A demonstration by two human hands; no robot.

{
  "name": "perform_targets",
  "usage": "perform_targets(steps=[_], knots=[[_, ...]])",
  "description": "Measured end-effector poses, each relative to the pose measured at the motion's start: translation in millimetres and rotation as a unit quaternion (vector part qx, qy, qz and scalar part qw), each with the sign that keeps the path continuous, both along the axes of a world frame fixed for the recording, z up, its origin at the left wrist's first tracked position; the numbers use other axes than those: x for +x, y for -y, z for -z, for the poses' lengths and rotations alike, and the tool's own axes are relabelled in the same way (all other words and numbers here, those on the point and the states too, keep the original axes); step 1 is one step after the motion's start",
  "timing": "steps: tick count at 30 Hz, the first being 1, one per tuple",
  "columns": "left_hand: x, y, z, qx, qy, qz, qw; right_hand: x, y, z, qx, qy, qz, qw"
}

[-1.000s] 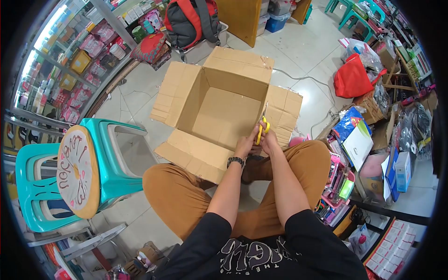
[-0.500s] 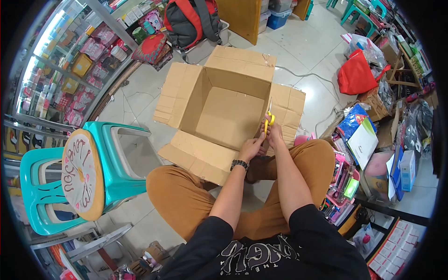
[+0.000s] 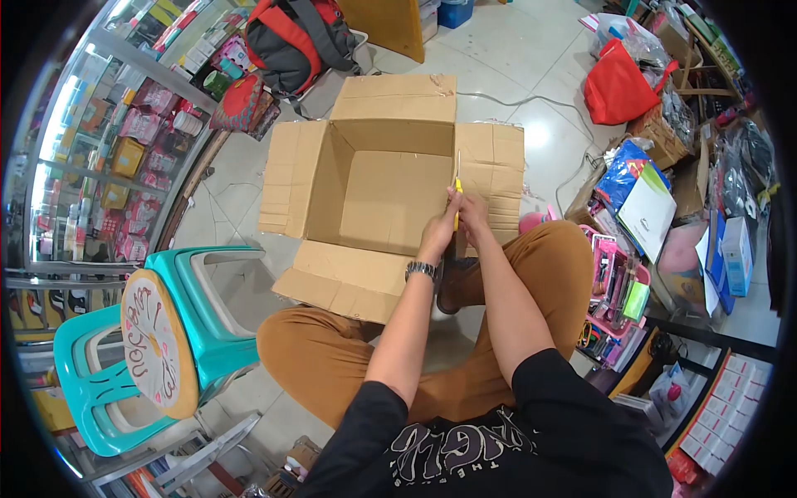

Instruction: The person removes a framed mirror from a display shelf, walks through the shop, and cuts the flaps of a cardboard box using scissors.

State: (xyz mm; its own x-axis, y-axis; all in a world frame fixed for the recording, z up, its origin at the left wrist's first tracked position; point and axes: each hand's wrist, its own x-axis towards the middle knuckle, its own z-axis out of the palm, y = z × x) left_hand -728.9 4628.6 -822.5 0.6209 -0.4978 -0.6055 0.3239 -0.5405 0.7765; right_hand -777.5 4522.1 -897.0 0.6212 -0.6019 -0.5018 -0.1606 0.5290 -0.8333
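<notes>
A pair of scissors with yellow handles [image 3: 458, 186] stands between my hands, its narrow blades pointing away from me along the box's right edge. My left hand [image 3: 440, 231], with a watch on the wrist, is closed at the handles. Against their other side my right hand [image 3: 473, 217] is closed too, its fingers partly hidden. In front of my knees sits an open cardboard box [image 3: 398, 195] with nothing inside and its flaps folded outward. Both hands are over its near right corner, beside the right flap [image 3: 491, 166].
Teal plastic stools [image 3: 220, 307] with a round lettered seat stand at left, near a glass display case [image 3: 124, 158]. A backpack [image 3: 299, 41] is behind the box. Pink baskets [image 3: 618, 290], a red bag [image 3: 623, 83] and piled goods line the right. A cable [image 3: 531, 101] crosses the tiles.
My left hand has come up to the scissors' handles, beside my right hand. The scissors are turned more edge-on. The whole view has shifted slightly, with the box now further left.
</notes>
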Motion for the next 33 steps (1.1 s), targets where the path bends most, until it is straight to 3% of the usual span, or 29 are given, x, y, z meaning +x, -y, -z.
perform_targets(steps=[3, 8, 14, 22, 29, 33], knots=[[13, 7, -7, -0.048, -0.106, -0.011, 0.993, 3, -12, -15, -0.009, -0.031, 0.028, 0.999], [19, 8, 0, -0.104, -0.153, -0.05, 0.982, 4, -19, -19, 0.037, 0.015, 0.013, 0.999], [21, 8, 13, -0.104, -0.157, -0.014, 0.982, -1, -17, -30, 0.026, 0.049, 0.019, 0.998], [11, 9, 12, -0.087, -0.129, -0.072, 0.985, 0, -11, -9, 0.008, 0.032, -0.005, 0.999], [5, 48, 60, -0.066, -0.119, -0.047, 0.99, -10, 28, 32, -0.017, 0.022, 0.0, 1.0], [-13, 72, 98, -0.133, -0.077, -0.141, 0.978, -13, 47, 56, -0.027, 0.045, -0.007, 0.999]])
